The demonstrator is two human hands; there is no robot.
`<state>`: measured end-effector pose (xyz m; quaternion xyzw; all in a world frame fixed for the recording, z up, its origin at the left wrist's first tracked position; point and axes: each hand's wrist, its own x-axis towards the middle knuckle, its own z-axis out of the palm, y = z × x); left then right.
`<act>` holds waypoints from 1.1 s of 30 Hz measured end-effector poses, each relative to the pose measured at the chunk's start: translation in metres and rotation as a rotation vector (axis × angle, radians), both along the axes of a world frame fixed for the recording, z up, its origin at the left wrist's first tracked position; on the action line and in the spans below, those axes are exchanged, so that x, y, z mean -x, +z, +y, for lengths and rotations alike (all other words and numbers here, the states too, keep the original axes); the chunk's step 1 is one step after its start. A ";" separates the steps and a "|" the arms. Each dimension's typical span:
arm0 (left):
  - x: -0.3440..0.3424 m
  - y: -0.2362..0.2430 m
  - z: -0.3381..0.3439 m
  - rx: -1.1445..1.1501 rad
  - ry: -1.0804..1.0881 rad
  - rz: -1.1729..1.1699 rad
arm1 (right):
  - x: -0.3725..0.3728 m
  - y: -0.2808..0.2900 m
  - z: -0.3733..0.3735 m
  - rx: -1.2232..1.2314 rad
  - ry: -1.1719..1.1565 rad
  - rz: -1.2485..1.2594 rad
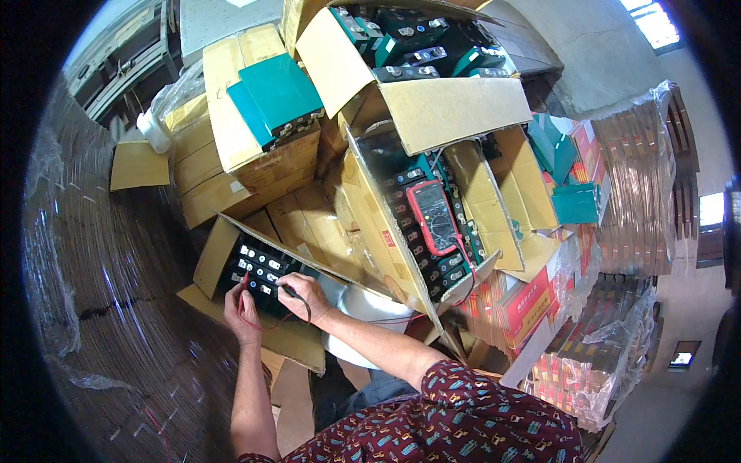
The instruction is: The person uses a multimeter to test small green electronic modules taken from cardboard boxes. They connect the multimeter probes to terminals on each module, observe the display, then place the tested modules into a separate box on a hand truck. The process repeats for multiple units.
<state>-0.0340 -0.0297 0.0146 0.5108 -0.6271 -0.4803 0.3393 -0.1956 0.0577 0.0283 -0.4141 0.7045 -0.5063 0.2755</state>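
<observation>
– Over the small open carton (297,345), what in the fingers?
– Left fingers (233,298) closed on a red probe (246,277), aimed at the dark cells (259,267) inside. Right fingers (292,282) pinching a black probe (289,292), slanted in from the right.
– Tips on metal?
– Too small to tell. At or just above the terminal rows.
– Step in hand?
– Probably a reading off the cells with test leads; looks mid-check.
– And the meter (434,217)?
– Well apart, off to the right, lying face up on cells in the large carton (380,220). Display unreadable.
– Next move?
– Likely calls for both tips firm on one cell's terminals, wrists steady, then a glance at the meter. Main risk: a slip bridging neighbouring terminals.
– Farther out?
– Teal cells (282,91) on another carton (218,139); layered cardboard (85,247) at far left.
</observation>
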 end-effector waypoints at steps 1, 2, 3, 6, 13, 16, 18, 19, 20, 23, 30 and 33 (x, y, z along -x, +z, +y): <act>0.000 0.000 0.000 -0.012 -0.001 0.001 | 0.000 -0.001 0.000 0.006 0.000 0.013; -0.001 0.000 -0.001 -0.013 -0.005 0.002 | -0.001 -0.002 0.000 0.011 -0.001 0.027; -0.001 0.000 -0.001 -0.013 -0.009 0.002 | -0.001 -0.002 -0.001 0.013 -0.002 0.031; -0.001 0.002 -0.001 -0.030 -0.014 0.006 | -0.001 -0.001 -0.001 0.020 -0.008 0.042; -0.001 -0.002 -0.002 -0.023 -0.015 0.026 | -0.001 0.000 -0.001 0.027 -0.018 0.053; -0.002 -0.006 -0.001 -0.032 -0.011 0.042 | -0.002 -0.002 -0.001 0.019 -0.024 0.052; -0.002 -0.007 -0.001 -0.022 -0.010 0.048 | -0.002 -0.003 0.000 0.012 -0.025 0.050; -0.002 -0.007 -0.001 -0.017 -0.009 0.052 | -0.002 -0.003 0.000 0.008 -0.022 0.049; -0.002 -0.006 -0.001 -0.022 -0.010 0.050 | -0.002 -0.003 0.000 0.005 -0.019 0.049; 0.001 0.000 0.000 -0.030 -0.012 0.044 | -0.002 -0.002 0.000 0.000 -0.023 0.052; 0.000 -0.001 0.000 -0.011 -0.008 0.016 | -0.001 0.004 0.000 -0.007 -0.015 0.053; 0.000 -0.003 -0.001 -0.006 -0.003 0.022 | -0.001 0.003 0.000 -0.001 -0.018 0.062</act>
